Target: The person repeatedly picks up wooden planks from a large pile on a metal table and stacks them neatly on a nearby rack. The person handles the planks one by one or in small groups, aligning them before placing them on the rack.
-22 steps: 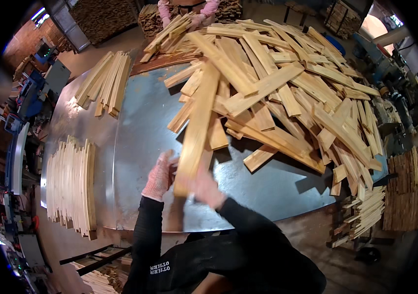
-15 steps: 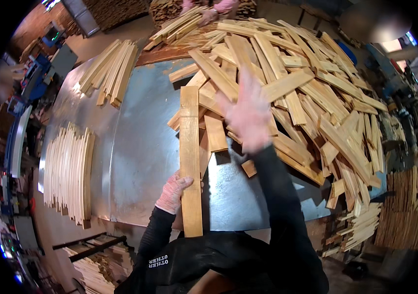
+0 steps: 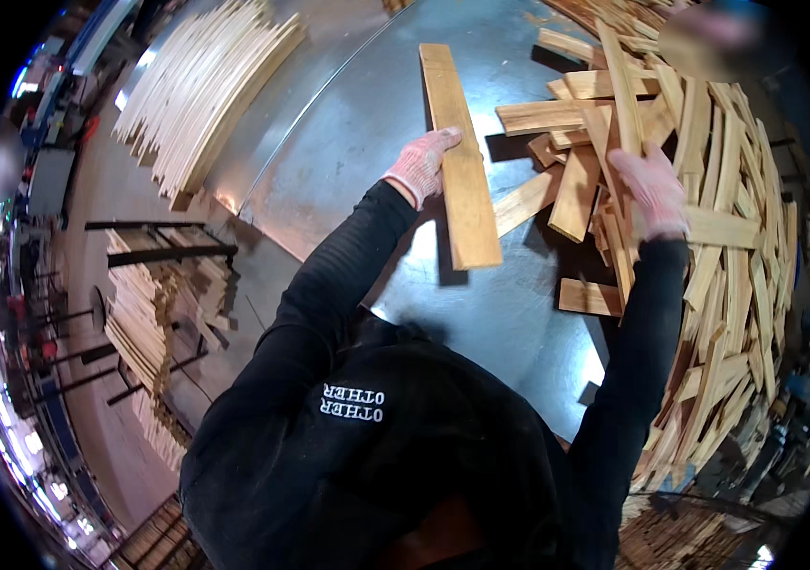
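My left hand, in a pinkish knit glove, grips a flat wooden board by its left edge. The board is held over the metal table, its far end tilted slightly left. Over at the pile, my right hand, gloved alike, has its thumb and fingers on either side of a long narrow wooden slat. That slat slants across other pieces, and the palm hides part of it. Loose wooden slats lie crisscrossed beside and under the right hand.
The shiny metal table has a seam on its left part. A neat row of pale slats stands at its far left. The heap of loose slats covers the right side. Below left, a dark metal rack holds more wood.
The view has swung, shifting the table and pile. My right hand, open and blurred over the pile before, now closes on a slat. My left hand still holds its board, now farther from my body.
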### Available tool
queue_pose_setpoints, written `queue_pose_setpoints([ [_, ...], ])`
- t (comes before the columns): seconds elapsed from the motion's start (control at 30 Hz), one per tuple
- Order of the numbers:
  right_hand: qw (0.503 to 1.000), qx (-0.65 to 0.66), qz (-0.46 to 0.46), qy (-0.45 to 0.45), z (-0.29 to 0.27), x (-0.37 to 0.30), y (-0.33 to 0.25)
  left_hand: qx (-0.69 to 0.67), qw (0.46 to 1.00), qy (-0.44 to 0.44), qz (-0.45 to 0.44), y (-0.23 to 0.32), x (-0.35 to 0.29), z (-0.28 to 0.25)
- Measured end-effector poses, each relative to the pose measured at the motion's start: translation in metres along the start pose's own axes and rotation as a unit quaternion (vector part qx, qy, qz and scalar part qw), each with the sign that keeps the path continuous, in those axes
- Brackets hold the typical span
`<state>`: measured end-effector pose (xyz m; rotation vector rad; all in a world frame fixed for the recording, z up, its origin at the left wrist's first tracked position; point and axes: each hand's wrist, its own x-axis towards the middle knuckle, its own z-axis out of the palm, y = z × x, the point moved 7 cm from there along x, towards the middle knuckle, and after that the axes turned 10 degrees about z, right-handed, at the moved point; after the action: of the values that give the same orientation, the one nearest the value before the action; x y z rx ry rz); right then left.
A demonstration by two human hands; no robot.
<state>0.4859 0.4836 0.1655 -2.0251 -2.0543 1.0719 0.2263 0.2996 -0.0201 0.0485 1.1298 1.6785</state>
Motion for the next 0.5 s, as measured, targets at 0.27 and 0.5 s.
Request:
queue_pose_setpoints([
  [0.27,0.667,0.582,0.012,-0.465,0.174,-0.147,0.034,-0.17,0.984,0.05,0.03,-0.014,0.003,-0.027],
  [0.5,0.93,0.316,-0.147,-0.119,0.233,-0.173,0.052,-0.086,0.996,0.028,0.007,-0.025,-0.048,-0.056],
])
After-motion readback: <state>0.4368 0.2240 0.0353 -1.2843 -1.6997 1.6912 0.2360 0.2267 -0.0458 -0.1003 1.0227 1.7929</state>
